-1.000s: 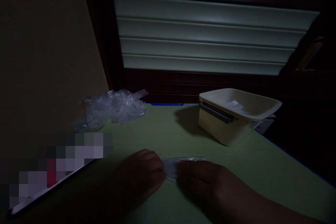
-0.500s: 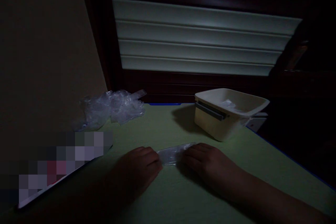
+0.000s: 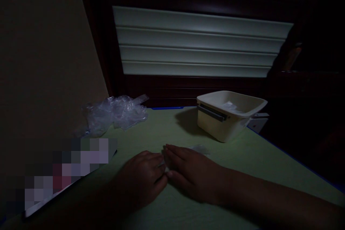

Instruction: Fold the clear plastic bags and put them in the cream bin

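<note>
A small clear plastic bag [image 3: 201,149] lies flat on the green tabletop [image 3: 172,129], mostly covered by my hands. My left hand [image 3: 144,176] is curled, its fingers closed on the bag's left end. Flat across the middle of the bag rests my right hand [image 3: 191,174], fingers stretched out toward the left hand and nearly touching it. Only the far right end of the bag and a sliver between the hands show.
A heap of clear plastic bags [image 3: 118,113] sits at the back left by the wall. At the back right stands a cream plastic bin [image 3: 212,125] with a grey handle and some clear plastic inside. A blurred-out flat item [image 3: 72,172] lies at the left edge.
My right hand has slid left along the bag, from its right end to beside my left hand. The left hand stays at its end.
</note>
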Action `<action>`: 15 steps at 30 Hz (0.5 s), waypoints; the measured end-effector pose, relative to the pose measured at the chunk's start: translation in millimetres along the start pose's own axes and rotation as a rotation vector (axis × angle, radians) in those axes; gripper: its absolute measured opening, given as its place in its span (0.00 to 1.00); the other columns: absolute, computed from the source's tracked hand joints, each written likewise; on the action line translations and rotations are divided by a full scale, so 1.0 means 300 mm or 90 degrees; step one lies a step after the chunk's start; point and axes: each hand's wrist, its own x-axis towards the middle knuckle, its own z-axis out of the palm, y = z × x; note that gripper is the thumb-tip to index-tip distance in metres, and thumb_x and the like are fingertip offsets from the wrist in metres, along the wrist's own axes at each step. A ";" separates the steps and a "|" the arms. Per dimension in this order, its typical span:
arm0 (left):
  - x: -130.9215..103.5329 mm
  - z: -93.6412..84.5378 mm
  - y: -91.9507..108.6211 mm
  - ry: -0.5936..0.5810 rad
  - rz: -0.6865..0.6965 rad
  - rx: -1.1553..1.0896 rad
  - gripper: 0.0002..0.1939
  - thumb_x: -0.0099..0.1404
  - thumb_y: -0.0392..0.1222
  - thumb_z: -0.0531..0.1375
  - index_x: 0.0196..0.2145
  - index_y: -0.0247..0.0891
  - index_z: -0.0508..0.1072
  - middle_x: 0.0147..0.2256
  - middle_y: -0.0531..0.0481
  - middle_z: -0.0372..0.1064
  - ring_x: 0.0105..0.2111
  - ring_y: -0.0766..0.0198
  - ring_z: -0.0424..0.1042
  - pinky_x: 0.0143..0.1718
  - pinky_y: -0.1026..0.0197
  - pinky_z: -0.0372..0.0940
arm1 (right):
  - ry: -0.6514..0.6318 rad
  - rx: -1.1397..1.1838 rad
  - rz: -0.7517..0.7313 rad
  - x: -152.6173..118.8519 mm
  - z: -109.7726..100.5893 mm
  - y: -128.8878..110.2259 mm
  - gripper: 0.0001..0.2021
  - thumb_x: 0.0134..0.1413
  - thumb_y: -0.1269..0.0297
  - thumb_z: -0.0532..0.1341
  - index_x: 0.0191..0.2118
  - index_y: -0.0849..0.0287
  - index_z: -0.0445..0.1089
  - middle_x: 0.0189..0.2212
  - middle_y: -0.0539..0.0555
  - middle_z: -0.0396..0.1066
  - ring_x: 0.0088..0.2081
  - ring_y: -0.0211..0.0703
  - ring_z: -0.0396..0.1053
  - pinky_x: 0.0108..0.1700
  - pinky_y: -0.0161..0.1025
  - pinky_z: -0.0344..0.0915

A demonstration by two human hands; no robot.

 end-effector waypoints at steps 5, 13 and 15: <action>-0.004 0.004 -0.001 0.008 0.000 0.003 0.14 0.63 0.35 0.49 0.28 0.33 0.74 0.31 0.43 0.75 0.33 0.58 0.73 0.34 0.55 0.67 | -0.049 0.001 0.022 -0.021 0.010 0.004 0.28 0.61 0.55 0.43 0.60 0.72 0.50 0.60 0.68 0.48 0.60 0.52 0.46 0.59 0.50 0.46; -0.004 0.005 -0.005 -0.009 -0.009 -0.028 0.12 0.63 0.34 0.50 0.31 0.33 0.73 0.32 0.45 0.75 0.35 0.60 0.74 0.34 0.58 0.66 | -0.075 -0.091 0.079 -0.124 -0.014 0.084 0.28 0.62 0.56 0.44 0.61 0.72 0.47 0.60 0.68 0.45 0.61 0.51 0.44 0.59 0.52 0.46; -0.002 0.004 -0.006 -0.012 -0.007 -0.031 0.13 0.63 0.34 0.50 0.30 0.33 0.73 0.32 0.44 0.75 0.35 0.60 0.74 0.34 0.58 0.66 | -0.067 -0.106 0.088 -0.150 -0.013 0.104 0.28 0.62 0.55 0.44 0.61 0.71 0.47 0.60 0.67 0.44 0.61 0.51 0.43 0.59 0.52 0.46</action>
